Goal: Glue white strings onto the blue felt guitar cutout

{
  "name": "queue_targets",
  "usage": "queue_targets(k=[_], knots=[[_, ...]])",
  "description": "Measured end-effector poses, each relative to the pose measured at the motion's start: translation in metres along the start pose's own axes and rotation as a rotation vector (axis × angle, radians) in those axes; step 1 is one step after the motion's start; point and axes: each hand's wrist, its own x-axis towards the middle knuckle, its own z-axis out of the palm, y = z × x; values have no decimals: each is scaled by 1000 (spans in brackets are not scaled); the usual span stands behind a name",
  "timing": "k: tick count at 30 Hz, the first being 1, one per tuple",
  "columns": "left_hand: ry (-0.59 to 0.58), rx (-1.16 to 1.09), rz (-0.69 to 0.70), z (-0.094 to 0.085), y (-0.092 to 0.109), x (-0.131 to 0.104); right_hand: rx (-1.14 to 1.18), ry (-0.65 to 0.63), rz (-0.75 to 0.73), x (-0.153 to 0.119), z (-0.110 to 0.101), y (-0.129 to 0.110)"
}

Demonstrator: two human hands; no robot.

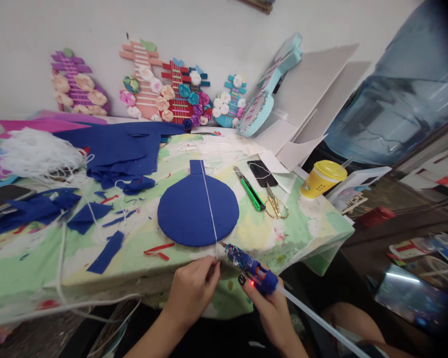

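Note:
A white string (209,201) runs down over a flat, round, dark blue felt-covered piece (186,211) with a short tab at its top. My left hand (194,286) pinches the string's lower end just below the round edge. In my right hand (271,308) is a blue glue gun (250,266), its red light on and a long clear glue stick coming out of its back. The gun's tip touches or nearly touches the blue edge beside the string. Red felt scraps (159,251) lie to the left of the round piece.
Right of the blue piece lie a green utility knife (251,189), gold scissors (274,204) and a black phone (262,173). A yellow cup (323,179) stands near the table's right edge. Blue felt (127,144) and tangled white string (41,154) cover the left; flower-decorated guitar shapes (142,74) lean on the wall.

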Motion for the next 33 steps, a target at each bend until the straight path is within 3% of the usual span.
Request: queue_targets(k=[10, 16, 18, 22, 24, 28, 33], knots=[[-54, -76, -113, 3, -4, -3, 51, 91, -20, 2, 7, -2], [-47, -97, -128, 2, -4, -3, -43, 105, -12, 10, -1, -7], [-42, -100, -127, 1, -3, -3, -160, 162, -21, 18, -11, -8], [-38, -99, -120, 1, -3, -1, -581, 240, -227, 47, -43, -12], [-30, -101, -113, 1, -4, -1, -762, 185, -277, 65, -63, -14], [-21, -112, -94, 3, -5, -2, -1093, 117, -207, 101, -99, -12], [3, -128, -80, 5, -8, -4, -1178, -26, -191, 141, -135, 1]])
